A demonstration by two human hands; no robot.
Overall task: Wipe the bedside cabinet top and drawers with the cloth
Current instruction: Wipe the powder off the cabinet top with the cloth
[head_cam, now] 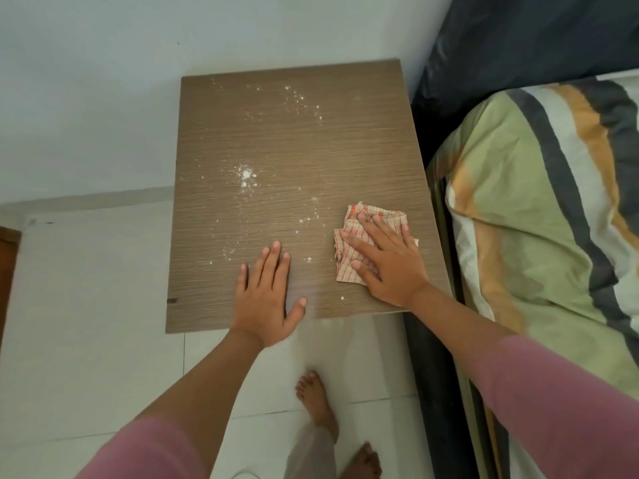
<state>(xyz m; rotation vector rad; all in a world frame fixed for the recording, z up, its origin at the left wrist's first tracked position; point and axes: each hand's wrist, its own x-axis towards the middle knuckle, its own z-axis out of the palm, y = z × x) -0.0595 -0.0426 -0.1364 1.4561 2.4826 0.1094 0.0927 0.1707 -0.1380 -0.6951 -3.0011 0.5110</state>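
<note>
The bedside cabinet's brown wood-grain top (276, 140) fills the middle of the view, seen from above. White powder specks (246, 175) lie scattered over its middle and far part. A folded cream cloth with red checks (349, 261) rests near the front right corner. My right hand (387, 261) lies flat on the cloth, fingers spread, pressing it down. My left hand (266, 299) lies flat and bare on the top near the front edge, left of the cloth. The drawers are hidden below the top.
A bed with a striped green, orange and grey cover (539, 209) stands close on the right, its dark frame (432, 375) beside the cabinet. A white wall (103, 98) is behind. White floor tiles (86, 340) lie to the left, and my bare feet (318, 402) stand in front.
</note>
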